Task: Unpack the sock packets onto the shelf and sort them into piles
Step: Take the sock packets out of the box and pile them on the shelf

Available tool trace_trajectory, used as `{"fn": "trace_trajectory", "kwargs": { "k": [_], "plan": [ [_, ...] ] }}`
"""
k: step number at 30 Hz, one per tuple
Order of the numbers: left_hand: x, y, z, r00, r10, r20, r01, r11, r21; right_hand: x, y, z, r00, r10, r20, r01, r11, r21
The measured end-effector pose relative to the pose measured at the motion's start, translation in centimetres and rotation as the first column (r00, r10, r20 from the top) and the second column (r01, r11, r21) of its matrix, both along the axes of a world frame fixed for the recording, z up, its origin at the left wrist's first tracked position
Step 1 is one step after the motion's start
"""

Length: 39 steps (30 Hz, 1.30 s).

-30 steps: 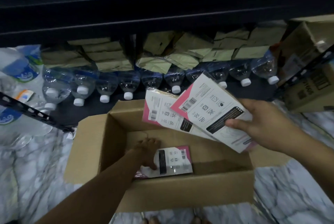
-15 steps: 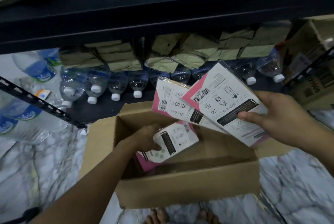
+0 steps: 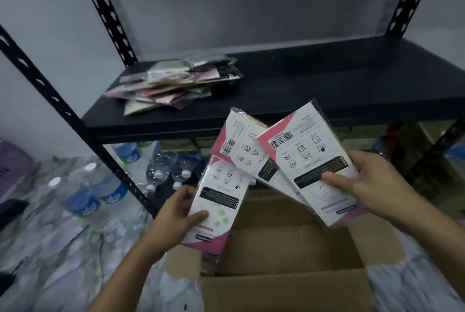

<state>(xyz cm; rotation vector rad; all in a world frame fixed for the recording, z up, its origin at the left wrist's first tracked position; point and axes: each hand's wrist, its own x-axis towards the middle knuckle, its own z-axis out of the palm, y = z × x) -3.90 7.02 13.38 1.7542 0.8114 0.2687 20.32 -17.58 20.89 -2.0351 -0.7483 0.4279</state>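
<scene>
A: What is in the left hand (image 3: 176, 213)?
B: One sock packet (image 3: 219, 201). The thumb lies on its front and the other fingers curl behind it. It is white and pink with a black band.
A: And the right hand (image 3: 364, 183)?
B: It grips two packets, spread like a fan. The thumb presses on the front packet (image 3: 309, 160). The back packet (image 3: 241, 150) sticks out to the left and meets the top of the one in the left hand.
A: Where are they all?
B: Up in the air, over the open box (image 3: 284, 286), just in front of the shelf (image 3: 327, 80).
A: Is anything on the shelf?
B: Yes, a messy pile (image 3: 173, 82) of packets near its left end.
A: What else is there?
B: Water bottles (image 3: 100, 190) lie on the floor (image 3: 63, 248) at the left, and more lie under the shelf.
</scene>
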Motion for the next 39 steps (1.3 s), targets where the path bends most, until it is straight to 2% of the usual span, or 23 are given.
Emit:
{"fn": "trace_trajectory", "kwargs": {
  "k": [8, 12, 17, 22, 28, 33, 35, 39],
  "plan": [
    [-4.9, -0.1, 8.7, 0.929, 0.255, 0.269, -0.258, 0.966, -0.025, -2.2, 2.7, 8.2, 0.999, 0.024, 0.035, -0.029, 0.989, 0.147],
    [-5.9, 1.7, 13.3, 0.869, 0.323, 0.376, -0.355, 0.935, 0.016, -1.9, 4.8, 11.3, 1.0, 0.005, -0.029, 0.002, 0.975, 0.224],
    [-4.8, 5.3, 16.7, 0.836, 0.397, 0.378, -0.429, 0.903, 0.0, -0.4, 8.9, 13.5, 0.98, -0.005, -0.197, 0.066, 0.95, 0.305],
    [-1.4, 9.3, 20.2, 0.833, 0.432, 0.344, -0.459, 0.889, -0.006, 1.7, 14.7, 15.8, 0.95, -0.021, -0.31, 0.106, 0.96, 0.259],
    [5.1, 15.5, 22.1, 0.83, 0.469, 0.302, -0.445, 0.883, -0.15, 4.6, 23.2, 17.3, 0.95, -0.021, -0.312, 0.086, 0.977, 0.196],
    [9.4, 20.5, 21.6, 0.83, 0.503, 0.241, -0.509, 0.86, -0.043, 6.5, 29.0, 16.0, 0.938, -0.065, -0.342, 0.115, 0.985, 0.128],
    [10.5, 21.3, 20.8, 0.829, 0.528, 0.183, -0.55, 0.829, 0.104, 6.5, 30.3, 15.4, 0.943, -0.085, -0.322, 0.113, 0.991, 0.069],
    [11.8, 21.9, 19.1, 0.865, 0.502, -0.022, -0.442, 0.781, 0.441, 6.6, 31.6, 14.7, 0.996, -0.071, -0.056, 0.065, 0.992, -0.106]
  ]
}}
